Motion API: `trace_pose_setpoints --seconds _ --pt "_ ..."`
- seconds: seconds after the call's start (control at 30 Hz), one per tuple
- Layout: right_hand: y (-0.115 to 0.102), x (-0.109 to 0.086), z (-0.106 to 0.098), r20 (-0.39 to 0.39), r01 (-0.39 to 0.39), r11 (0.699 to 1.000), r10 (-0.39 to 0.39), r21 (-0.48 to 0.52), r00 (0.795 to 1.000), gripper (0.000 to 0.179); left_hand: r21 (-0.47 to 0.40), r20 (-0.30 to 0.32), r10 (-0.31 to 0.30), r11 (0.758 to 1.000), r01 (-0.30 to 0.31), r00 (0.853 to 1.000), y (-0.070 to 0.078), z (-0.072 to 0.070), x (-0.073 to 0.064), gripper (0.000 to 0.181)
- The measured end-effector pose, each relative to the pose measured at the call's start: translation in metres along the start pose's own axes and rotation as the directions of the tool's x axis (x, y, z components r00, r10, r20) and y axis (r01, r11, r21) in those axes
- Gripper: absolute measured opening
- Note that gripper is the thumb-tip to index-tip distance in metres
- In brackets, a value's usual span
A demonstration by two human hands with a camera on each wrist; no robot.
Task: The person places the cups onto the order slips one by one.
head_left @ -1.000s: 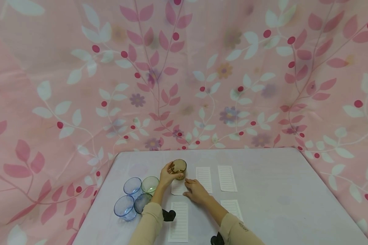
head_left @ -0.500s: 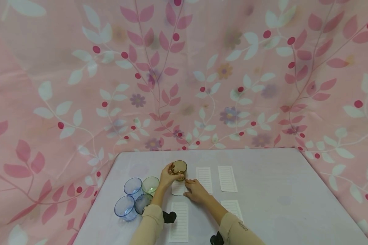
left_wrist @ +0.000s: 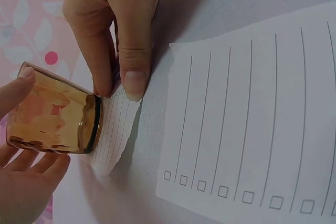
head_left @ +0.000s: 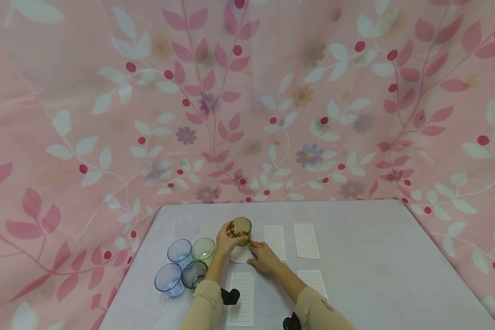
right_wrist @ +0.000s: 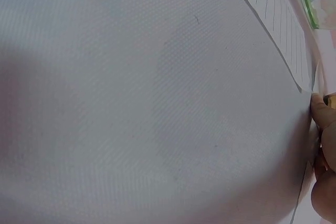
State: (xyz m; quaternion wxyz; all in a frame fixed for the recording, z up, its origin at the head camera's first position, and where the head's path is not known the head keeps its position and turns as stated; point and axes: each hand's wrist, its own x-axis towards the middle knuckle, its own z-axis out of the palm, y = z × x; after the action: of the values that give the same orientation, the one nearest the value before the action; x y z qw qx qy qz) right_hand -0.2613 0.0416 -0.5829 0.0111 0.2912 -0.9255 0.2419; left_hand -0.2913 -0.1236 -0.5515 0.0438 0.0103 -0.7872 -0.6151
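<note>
Both your hands work at lower centre in the head view: the left hand [head_left: 227,240] grips an amber glass [head_left: 241,229], the right hand [head_left: 266,260] pinches a lined sheet [head_left: 240,255]. In the left wrist view, you see the amber glass at left; in the right wrist view, the right hand is cropped.

In the head view both forearms rise from the bottom edge toward the lower middle of the frame, cuffed in beige: left sleeve [head_left: 204,300], right sleeve [head_left: 319,308]. The left hand [head_left: 226,243] reaches slightly farther up, its thumb and fingers curled in a grip. The right hand [head_left: 266,259] angles inward to the upper left, fingers forward, thumb spread below them. In the left wrist view, the right thumb [left_wrist: 135,80] points down from the top; the left fingers [left_wrist: 50,167] curve in at lower left.
</note>
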Motion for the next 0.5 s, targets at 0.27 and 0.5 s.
trace_pose_setpoints --seconds 0.27,0.5 --pt "0.0001 -0.0007 -0.0007 -0.003 0.003 1.0 -0.003 -0.011 1.0 0.054 -0.014 0.01 0.02 1.0 -0.02 1.0 0.0015 0.0 -0.0013 0.079" --pt "-0.0006 -0.0006 -0.0019 0.002 0.001 1.0 -0.001 -0.005 1.0 0.054 -0.009 0.0 0.038 0.999 -0.038 0.999 0.0013 0.0001 -0.0014 0.08"
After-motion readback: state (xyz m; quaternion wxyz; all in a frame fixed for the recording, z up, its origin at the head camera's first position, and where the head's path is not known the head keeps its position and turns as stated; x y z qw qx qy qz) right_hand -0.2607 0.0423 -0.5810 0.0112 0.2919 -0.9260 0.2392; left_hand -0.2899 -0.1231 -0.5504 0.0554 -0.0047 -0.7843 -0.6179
